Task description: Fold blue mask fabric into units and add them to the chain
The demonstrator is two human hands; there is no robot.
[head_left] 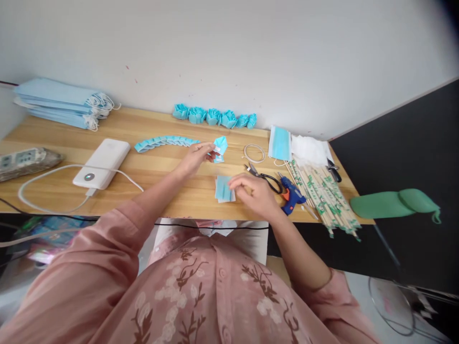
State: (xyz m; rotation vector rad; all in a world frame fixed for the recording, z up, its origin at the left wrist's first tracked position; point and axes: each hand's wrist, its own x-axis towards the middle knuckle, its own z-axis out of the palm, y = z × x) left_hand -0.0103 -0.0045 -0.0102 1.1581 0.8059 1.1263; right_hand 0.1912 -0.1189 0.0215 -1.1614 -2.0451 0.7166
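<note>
My left hand (199,156) is closed in a pinch on a folded light-blue piece of mask fabric (221,144), held just above the table. A second small blue bit with a pale patch shows below those fingertips. Just to the right, my right hand (256,193) hovers with bent fingers pressed together, its tips at the right edge of a small stack of blue and white fabric squares (224,188). What those fingertips hold, if anything, is hidden. Left of my left hand runs a curved row of folded blue pieces (163,142).
Several blue fabric flowers (213,117) line the wall. Scissors (265,177), a blue glue gun (292,193), a wire coil (254,153) and wrapped chopsticks (328,196) lie right, near a green bottle (380,204). Leftward are a power bank (103,160), its cable and stacked masks (57,100).
</note>
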